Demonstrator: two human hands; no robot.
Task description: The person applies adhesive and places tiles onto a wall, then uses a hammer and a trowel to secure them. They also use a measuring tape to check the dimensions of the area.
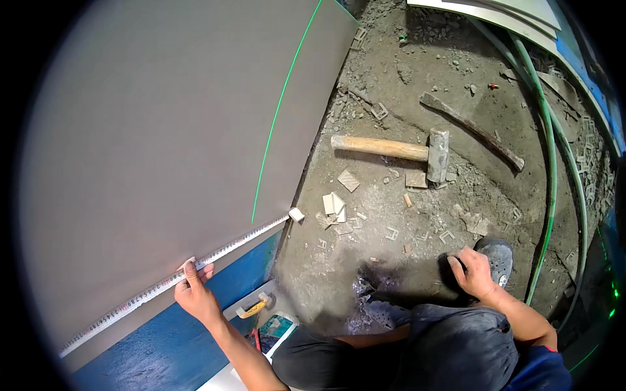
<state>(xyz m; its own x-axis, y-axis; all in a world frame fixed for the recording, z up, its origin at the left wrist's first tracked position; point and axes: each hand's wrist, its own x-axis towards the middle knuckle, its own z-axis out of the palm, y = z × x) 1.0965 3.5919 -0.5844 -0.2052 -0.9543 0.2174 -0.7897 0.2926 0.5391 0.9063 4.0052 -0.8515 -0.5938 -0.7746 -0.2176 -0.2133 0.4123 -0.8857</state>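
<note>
My left hand point(195, 293) pinches a white measuring tape strip point(140, 300) between thumb and fingers. The strip runs along the lower edge of a large grey panel point(163, 143), as far as a small pale block point(297, 214) by the panel's corner. A thin green laser line point(272, 124) crosses the panel's face. Above my bent knee, my right hand point(475, 270) is closed with fingers curled; whether anything is inside them is hidden. It is apart from the tape, near my grey shoe point(497, 257).
On the dusty floor lie a wooden-handled sledgehammer point(385, 147), a loose wooden handle point(473, 127), tile scraps point(334, 205) and several small clips. Green hoses point(546, 150) curve along the right. A yellow-handled tool point(253, 307) lies beside the blue surface point(163, 345). White boards point(495, 14) stand at the back right.
</note>
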